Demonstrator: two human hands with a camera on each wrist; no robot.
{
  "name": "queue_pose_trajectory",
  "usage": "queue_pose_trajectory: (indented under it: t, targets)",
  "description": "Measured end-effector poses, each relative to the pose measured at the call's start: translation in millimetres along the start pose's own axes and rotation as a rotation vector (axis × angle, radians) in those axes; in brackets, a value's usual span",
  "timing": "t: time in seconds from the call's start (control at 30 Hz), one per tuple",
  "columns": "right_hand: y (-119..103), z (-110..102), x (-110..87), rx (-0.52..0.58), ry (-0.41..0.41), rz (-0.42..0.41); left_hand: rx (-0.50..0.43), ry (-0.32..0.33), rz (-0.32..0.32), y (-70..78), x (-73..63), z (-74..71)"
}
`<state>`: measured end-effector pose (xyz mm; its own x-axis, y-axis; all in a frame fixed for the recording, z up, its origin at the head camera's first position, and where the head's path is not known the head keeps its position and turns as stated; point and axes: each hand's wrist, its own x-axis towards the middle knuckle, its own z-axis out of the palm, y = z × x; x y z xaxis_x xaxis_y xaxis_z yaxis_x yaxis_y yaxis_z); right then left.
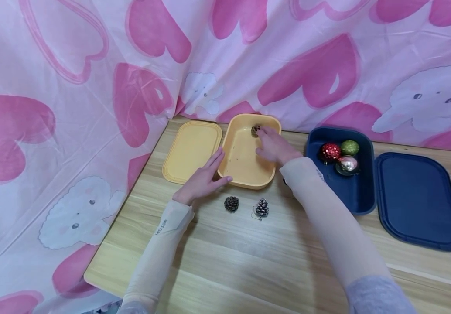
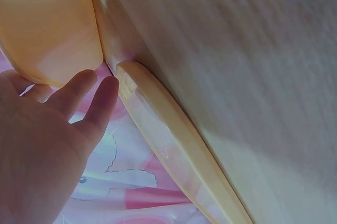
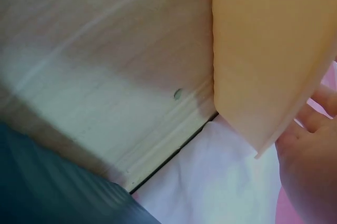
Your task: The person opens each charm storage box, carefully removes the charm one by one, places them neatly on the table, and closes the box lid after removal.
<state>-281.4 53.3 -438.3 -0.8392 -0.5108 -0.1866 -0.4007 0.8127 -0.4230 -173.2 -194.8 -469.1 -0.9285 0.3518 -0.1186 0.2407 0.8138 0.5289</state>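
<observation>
A yellow plastic box point(image 1: 245, 182) stands uncovered on the table, with one pine cone point(image 1: 255, 130) inside by its far wall. My right hand point(image 1: 275, 146) reaches over the right rim; its fingertips are right at that cone, while the thumb is spread away from it. In the right wrist view the box's outer wall point(image 3: 263, 50) hides the fingertips. At the box's near left corner is my left hand point(image 1: 202, 179), fingers extended along the left side and thumb at the front rim. Two more pine cones, a dark brown one point(image 1: 231, 204) and a white-tipped one point(image 1: 262, 208), lie in front.
Left of the box lies its yellow lid point(image 1: 192, 151). To the right, a navy box point(image 1: 341, 192) holds a red bauble point(image 1: 330, 152), a green one point(image 1: 350, 148) and a pink shiny one point(image 1: 346, 165). A navy lid point(image 1: 421, 200) lies beyond it. A pink curtain point(image 1: 233, 65) hangs behind.
</observation>
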Motion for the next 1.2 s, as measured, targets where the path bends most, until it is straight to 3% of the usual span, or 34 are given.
queue_pose_trajectory:
  t: [0.43,1.03,1.2]
  targets:
    - [0,-8,16.2,-0.069,-0.059,0.019,0.007,-0.006,0.005,0.6,1.6,-0.3]
    - [-2,-4,24.5,-0.049,-0.103,0.034,-0.002,-0.012,-0.005,-1.1,1.4,-1.4]
    - [-3,-3,23.6,-0.047,-0.081,0.045,-0.007,-0.012,-0.010,-1.3,0.9,-1.3]
